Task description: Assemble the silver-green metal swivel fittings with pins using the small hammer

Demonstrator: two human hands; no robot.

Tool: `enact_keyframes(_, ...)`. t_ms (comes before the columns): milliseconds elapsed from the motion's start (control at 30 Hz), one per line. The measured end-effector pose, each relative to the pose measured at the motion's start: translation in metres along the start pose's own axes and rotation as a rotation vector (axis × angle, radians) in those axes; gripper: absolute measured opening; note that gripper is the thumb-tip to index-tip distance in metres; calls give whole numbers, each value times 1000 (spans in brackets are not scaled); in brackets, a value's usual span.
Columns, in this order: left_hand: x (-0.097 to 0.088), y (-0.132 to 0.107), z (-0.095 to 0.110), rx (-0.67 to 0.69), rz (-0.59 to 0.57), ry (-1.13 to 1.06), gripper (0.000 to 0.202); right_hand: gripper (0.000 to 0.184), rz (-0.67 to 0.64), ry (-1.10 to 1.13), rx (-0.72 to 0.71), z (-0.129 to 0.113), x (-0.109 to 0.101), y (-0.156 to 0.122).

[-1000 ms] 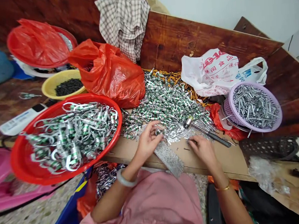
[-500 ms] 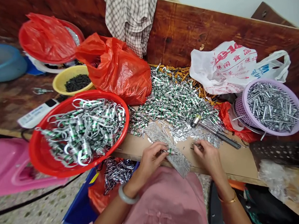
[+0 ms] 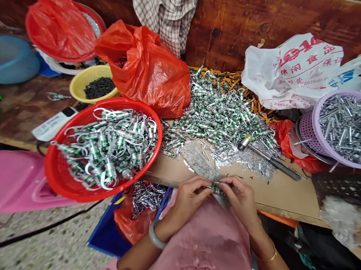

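Note:
In front of my pink top, my left hand (image 3: 192,197) pinches a small green-and-silver metal part (image 3: 215,188) between thumb and fingers. My right hand (image 3: 241,194) meets it from the other side, its thumb and forefinger closed at the part's right end. What lies between those right fingertips is hidden. Under the hands runs a speckled grey strip (image 3: 197,162) that overhangs the bench edge. Beyond it a large heap of similar green-and-silver parts (image 3: 218,112) covers the bench, with flat silver tabs (image 3: 255,163) along its front.
A red basket (image 3: 49,169) full of finished-looking parts stands left; a lilac basket (image 3: 318,122) of silver pins stands right. A hammer (image 3: 272,161) lies across the tabs. Behind are a red plastic bag (image 3: 155,71), a white bag (image 3: 290,79) and a yellow bowl (image 3: 76,87) of black pieces.
My right hand has moved left to the part in my left hand; before, it held a small dark piece apart from it. The view has shifted slightly.

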State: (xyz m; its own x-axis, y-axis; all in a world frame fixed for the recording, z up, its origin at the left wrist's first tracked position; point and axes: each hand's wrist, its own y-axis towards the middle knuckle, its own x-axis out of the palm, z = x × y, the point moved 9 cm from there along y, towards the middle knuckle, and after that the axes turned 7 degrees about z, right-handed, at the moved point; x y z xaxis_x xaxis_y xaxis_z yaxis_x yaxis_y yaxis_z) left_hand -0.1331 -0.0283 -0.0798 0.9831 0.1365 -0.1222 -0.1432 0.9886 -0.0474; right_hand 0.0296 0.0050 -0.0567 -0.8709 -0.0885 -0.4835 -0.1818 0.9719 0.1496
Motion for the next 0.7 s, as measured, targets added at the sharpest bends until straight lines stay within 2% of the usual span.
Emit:
enact_keyframes(233, -1, -3, -19, -198, 72, -196, 6, 11, -7, 57, -10, -9, 9, -10)
enact_keyframes(433, -5, -2, -14, -169, 101, -210, 8, 9, 93, 75, 9, -6, 7, -16)
enact_keyframes(567, -5, -3, -9, -122, 117, -210, 8, 10, 45, 107, -10, -9, 12, -18)
enact_keyframes(700, -3, -6, -12, -133, 153, -238, 3, 10, 33, 117, -5, -7, 11, -21)
